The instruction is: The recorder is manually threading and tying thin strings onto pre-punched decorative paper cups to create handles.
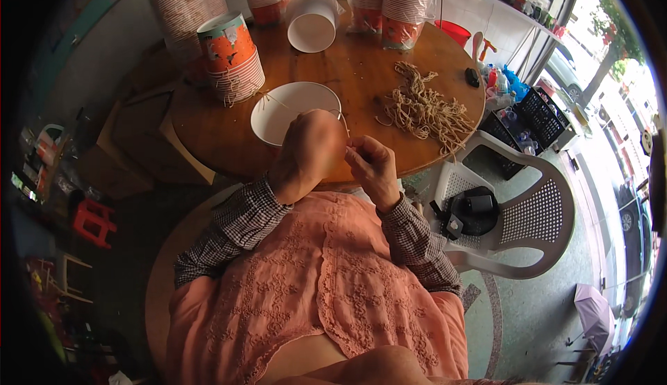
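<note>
A white-lined paper bucket [267, 122] stands on the round wooden table in front of me, its wide mouth facing up toward me. My left hand [309, 154] is closed over the near rim; its fingertips are turned away and hidden, so what it grips does not show. Just to its right, my right hand [373, 169] pinches with thumb and forefinger at a thin tan cord [343, 119] by the bucket's right rim. A stack of orange printed paper buckets [233, 55] stands at the left, with cord ends near its base. A tangled heap of tan cords [429, 110] lies to the right.
Tall plastic-wrapped bucket stacks [403, 3] line the table's back. Between them another white bucket [311, 32] lies tipped toward me. A small black object [472, 77] sits near the right edge. A plastic armchair [538, 208] holding a black bag [478, 208] stands at the right, cardboard boxes [149, 131] at the left.
</note>
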The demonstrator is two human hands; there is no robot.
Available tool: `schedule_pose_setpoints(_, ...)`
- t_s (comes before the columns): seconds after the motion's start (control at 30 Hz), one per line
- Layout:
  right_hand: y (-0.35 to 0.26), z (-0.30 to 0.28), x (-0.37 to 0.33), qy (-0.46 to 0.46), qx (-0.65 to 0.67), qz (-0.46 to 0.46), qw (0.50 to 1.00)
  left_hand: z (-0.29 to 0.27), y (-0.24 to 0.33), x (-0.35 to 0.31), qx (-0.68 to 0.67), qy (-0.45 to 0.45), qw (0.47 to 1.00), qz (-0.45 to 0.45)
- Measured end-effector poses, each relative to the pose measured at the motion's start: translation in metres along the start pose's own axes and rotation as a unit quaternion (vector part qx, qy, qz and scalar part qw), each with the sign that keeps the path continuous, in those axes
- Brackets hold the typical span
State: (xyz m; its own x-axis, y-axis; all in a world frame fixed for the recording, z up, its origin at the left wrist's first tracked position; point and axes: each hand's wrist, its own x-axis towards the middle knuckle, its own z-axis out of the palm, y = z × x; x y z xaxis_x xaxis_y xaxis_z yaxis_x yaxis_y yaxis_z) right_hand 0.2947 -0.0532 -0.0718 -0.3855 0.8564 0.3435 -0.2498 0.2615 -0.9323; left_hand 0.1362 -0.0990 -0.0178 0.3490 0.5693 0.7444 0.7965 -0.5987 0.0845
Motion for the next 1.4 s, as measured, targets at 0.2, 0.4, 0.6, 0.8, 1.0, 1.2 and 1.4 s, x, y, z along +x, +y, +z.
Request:
schedule_pose_setpoints(0.2,-0.003,0.002,-0.001,-0.014,0.040,0.054,0.998,0.001,-0.004,-0.004,-0.002,-0.012,1.000,-0.004)
schedule_pose_setpoints(0.4,0.001,0.002,0.001,-0.011,0.091,0.092,0.992,0.001,-0.009,-0.005,0.019,-0.017,1.000,0.012)
schedule_pose_setpoints(0.6,0.030,0.006,0.011,0.037,0.156,0.053,0.986,0.004,-0.013,-0.006,0.026,0.016,0.998,-0.061)
schedule_pose_setpoints(0.8,0.032,0.018,0.012,0.032,0.190,0.058,0.980,0.014,-0.025,-0.013,0.075,-0.060,0.989,-0.114)
schedule_pose_setpoints(1.0,0.037,0.018,0.016,0.025,0.189,0.048,0.980,0.011,-0.022,-0.011,0.097,-0.089,0.983,-0.129)
schedule_pose_setpoints(1.2,0.038,0.019,0.017,0.023,0.187,0.059,0.980,0.011,-0.023,-0.011,0.093,-0.078,0.985,-0.122)
schedule_pose_setpoints(1.4,0.041,0.019,0.021,0.026,0.137,0.048,0.989,0.010,-0.022,-0.009,0.091,-0.083,0.985,-0.118)
